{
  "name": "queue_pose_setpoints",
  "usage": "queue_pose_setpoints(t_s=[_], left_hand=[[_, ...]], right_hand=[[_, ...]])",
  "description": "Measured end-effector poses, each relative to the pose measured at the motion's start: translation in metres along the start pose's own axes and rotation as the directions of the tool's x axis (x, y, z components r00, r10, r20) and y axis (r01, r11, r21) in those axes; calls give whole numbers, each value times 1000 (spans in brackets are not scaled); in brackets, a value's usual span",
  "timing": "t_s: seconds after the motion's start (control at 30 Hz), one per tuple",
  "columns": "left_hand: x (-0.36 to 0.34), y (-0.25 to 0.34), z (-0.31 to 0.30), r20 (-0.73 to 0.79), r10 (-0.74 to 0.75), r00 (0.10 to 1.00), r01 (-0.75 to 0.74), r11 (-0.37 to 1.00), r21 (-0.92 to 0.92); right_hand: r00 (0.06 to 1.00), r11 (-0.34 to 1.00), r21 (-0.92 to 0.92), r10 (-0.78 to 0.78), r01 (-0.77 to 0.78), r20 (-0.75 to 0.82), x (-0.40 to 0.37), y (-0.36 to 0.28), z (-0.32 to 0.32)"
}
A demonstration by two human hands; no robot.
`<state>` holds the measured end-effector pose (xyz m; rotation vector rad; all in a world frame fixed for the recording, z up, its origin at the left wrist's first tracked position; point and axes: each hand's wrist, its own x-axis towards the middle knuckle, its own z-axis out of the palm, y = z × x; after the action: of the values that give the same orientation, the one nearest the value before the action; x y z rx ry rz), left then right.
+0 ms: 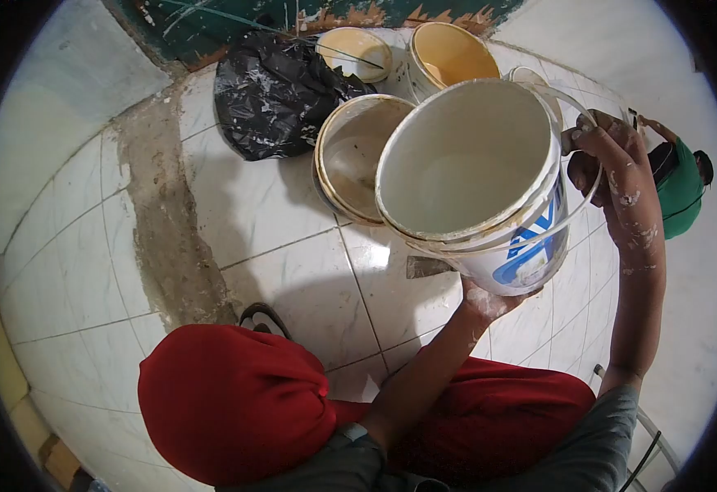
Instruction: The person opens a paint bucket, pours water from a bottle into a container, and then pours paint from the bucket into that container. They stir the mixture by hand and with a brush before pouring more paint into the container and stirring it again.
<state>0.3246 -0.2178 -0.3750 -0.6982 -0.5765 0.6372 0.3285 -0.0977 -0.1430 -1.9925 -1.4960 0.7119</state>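
A large white bucket (469, 164) with blue lettering is tilted so that its open mouth faces me. Its inside is pale and shows no clear contents. My left hand (493, 302) holds it from below, with the fingers mostly hidden under the base. At the bucket's right side, my right hand (604, 148) is curled by the rim and the white handle, with fingertips close to the wall. White smears mark both hands. Touching or just behind the held bucket is a stained open bucket (350, 160).
Beyond are a yellowish bucket (465, 57), a white tub (354, 51) and a black plastic bag (268, 98). A flat grey piece (430, 267) lies on the tiled floor (293, 287). Another person in green (683, 193) is at the right. A rough cement strip (166, 213) runs along the left.
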Motion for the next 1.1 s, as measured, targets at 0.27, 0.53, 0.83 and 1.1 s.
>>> queue_pose_setpoints(t_s=[0.27, 0.53, 0.83, 1.1], left_hand=[[5, -1, 16, -108, -29, 994, 13, 990, -142], [8, -3, 20, -148, -11, 989, -10, 990, -139], [13, -4, 19, -131, 12, 991, -6, 999, 44], [11, -1, 27, -204, -23, 979, -2, 993, -120]], right_hand=[[1000, 999, 32, 12, -12, -15, 5, -5, 7], [999, 1000, 19, -13, 14, -40, 8, -10, 12], [1000, 999, 37, -14, 15, -16, 12, -9, 14], [998, 999, -4, -54, 54, 29, 19, -6, 11]])
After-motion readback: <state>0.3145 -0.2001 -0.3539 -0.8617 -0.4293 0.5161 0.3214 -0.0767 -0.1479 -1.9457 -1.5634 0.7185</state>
